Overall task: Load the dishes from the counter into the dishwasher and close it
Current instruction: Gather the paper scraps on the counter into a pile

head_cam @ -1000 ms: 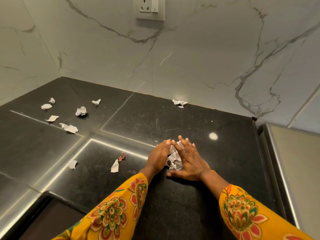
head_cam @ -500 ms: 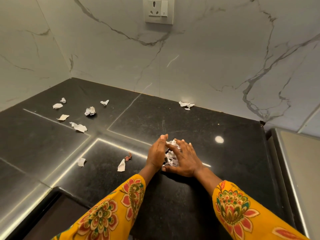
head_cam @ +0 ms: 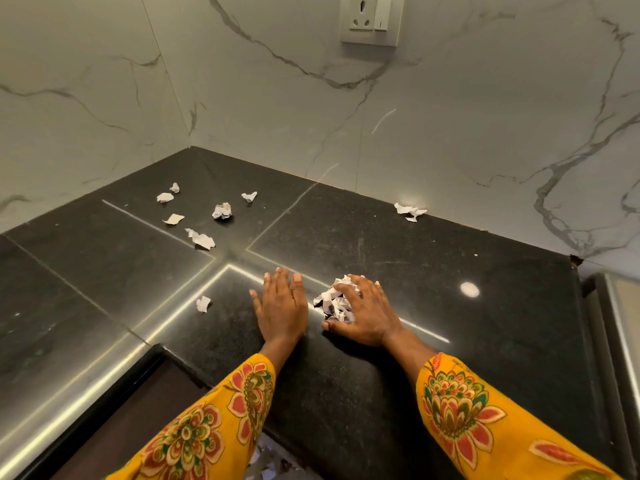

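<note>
No dish and no dishwasher shows in the head view. On the black stone counter (head_cam: 433, 265) lies a heap of crumpled white paper (head_cam: 329, 301). My right hand (head_cam: 363, 313) rests on top of that heap with fingers spread over it and the thumb on the counter. My left hand (head_cam: 282, 306) lies flat on the counter just left of the heap, fingers straight, a small gap between it and the paper. Whether anything lies under the left palm is hidden.
Loose paper scraps lie about: one (head_cam: 203, 303) left of my left hand, several (head_cam: 201, 239) toward the back left corner, one (head_cam: 408, 211) by the marble wall. A wall socket (head_cam: 370, 19) sits above. A steel-edged appliance (head_cam: 620, 323) borders the right.
My left hand has left the paper heap, slid leftward and flattened on the counter where a white scrap and a red bit lay. My right hand stays on the heap.
</note>
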`<state>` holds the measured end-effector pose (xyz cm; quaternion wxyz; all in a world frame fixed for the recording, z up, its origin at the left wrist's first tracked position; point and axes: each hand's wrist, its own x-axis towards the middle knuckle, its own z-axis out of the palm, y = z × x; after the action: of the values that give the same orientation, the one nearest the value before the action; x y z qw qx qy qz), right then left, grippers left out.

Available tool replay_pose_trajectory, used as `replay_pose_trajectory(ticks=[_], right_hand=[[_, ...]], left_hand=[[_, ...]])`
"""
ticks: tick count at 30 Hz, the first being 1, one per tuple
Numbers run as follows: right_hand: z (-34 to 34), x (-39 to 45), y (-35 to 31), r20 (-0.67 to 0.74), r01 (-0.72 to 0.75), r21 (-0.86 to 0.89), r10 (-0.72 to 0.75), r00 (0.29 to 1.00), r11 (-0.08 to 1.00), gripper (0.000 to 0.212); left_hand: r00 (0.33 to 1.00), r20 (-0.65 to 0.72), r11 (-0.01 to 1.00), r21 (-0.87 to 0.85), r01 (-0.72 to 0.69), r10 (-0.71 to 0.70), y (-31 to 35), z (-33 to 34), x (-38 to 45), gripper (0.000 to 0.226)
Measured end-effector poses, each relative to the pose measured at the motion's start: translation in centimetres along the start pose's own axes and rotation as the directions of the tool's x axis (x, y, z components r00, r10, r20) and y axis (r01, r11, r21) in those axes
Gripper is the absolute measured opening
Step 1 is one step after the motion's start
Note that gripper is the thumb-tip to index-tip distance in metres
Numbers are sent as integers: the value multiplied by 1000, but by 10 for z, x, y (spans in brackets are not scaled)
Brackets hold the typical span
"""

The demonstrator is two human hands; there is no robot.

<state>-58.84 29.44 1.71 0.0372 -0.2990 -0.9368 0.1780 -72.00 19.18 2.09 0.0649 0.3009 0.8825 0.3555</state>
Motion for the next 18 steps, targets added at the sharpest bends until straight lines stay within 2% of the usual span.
replay_pose_trajectory(ticks=[2,7,11,18], right_hand=[[0,0,0,-4,5,5,-5,1000,1000,105],[-2,-1,1,8,7,39,-8,1000,999,105],[0,-1,3,-3,4,78,-4,1000,997,101],[-7,1,5,56,-67,53,64,996,996,103]], left_hand=[[998,51,999,-26,40,-38,1,3,-3,51],[990,138,998,-65,-9,18,17,10,-7,48],[981,183,982,-186,-37,72,34,18,-4,43],[929,358,915,-399,56,99,59,33,-1,45]])
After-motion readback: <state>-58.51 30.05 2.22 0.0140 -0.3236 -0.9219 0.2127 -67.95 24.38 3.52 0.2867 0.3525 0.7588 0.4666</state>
